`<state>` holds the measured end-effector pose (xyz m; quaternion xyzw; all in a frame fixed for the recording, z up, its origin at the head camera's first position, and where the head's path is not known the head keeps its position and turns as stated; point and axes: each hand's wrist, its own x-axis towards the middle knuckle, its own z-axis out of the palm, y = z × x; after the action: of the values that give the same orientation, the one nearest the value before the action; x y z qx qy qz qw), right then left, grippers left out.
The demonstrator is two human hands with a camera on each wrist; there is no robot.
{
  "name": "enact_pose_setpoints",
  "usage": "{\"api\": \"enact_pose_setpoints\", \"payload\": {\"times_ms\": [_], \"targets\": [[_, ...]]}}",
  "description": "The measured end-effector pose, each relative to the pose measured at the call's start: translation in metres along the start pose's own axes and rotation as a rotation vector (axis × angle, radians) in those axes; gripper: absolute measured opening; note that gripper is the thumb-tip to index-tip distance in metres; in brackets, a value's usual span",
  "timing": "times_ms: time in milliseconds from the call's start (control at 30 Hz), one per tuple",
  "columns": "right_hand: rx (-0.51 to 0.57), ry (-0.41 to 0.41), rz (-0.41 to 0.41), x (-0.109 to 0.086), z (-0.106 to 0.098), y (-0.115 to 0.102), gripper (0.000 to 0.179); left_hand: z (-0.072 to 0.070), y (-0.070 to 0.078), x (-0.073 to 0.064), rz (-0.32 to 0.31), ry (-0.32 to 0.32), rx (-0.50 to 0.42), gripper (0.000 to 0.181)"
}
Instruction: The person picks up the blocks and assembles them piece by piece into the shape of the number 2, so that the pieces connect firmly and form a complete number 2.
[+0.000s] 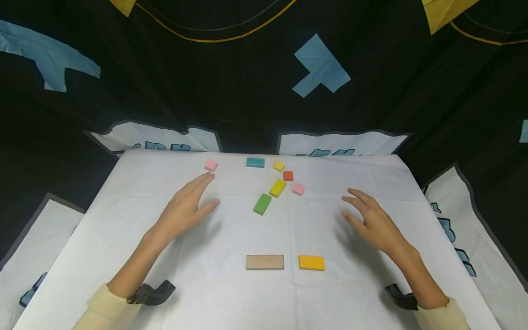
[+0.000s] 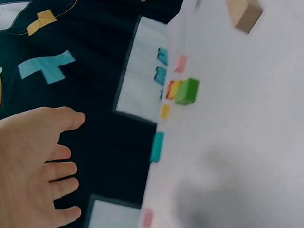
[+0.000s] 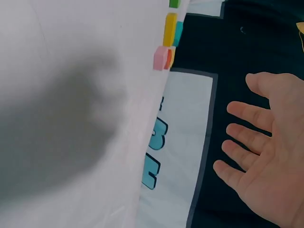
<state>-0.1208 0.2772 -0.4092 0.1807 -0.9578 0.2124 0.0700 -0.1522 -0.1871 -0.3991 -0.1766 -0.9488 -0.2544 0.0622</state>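
Note:
Both hands hover over a white table, holding nothing. My left hand (image 1: pixel 185 208) has its fingers extended, with the fingertips near a pink block (image 1: pixel 211 166) in the head view. My right hand (image 1: pixel 371 222) is spread loosely on the other side, right of a second pink block (image 1: pixel 299 189). Between them lie a green block (image 1: pixel 262 204), a long yellow block (image 1: pixel 277 188), an orange-red block (image 1: pixel 288 176), a small yellow block (image 1: pixel 278 166) and a teal block (image 1: pixel 255 162). Closer to me are a tan wooden block (image 1: pixel 265 262) and an orange-yellow block (image 1: pixel 311 262).
The white cloth-covered table (image 1: pixel 231 302) ends at the back against a dark curtain (image 1: pixel 231 96) with blue and yellow patches. A black strap with a mount sits on the left wrist (image 1: pixel 151 293) and another on the right wrist (image 1: pixel 401 298).

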Motion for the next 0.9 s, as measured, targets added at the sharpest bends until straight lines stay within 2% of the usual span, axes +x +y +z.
{"api": "enact_pose_setpoints", "payload": {"times_ms": [200,333,700,900], "targets": [[0.038,0.005,-0.032,-0.007,0.009,-0.005,0.036,0.020,0.006,-0.006,0.000,0.049,-0.134,0.055],[0.089,-0.001,-0.045,-0.013,0.017,-0.007,0.033,0.031,0.012,-0.011,0.015,0.047,-0.222,0.051],[0.327,-0.045,0.024,-0.028,0.038,-0.012,0.030,0.062,0.029,-0.028,0.068,-0.076,-0.446,0.052],[0.568,-0.168,0.156,-0.036,0.046,-0.016,0.032,0.080,0.031,-0.041,0.075,-0.142,-0.533,0.049]]}}
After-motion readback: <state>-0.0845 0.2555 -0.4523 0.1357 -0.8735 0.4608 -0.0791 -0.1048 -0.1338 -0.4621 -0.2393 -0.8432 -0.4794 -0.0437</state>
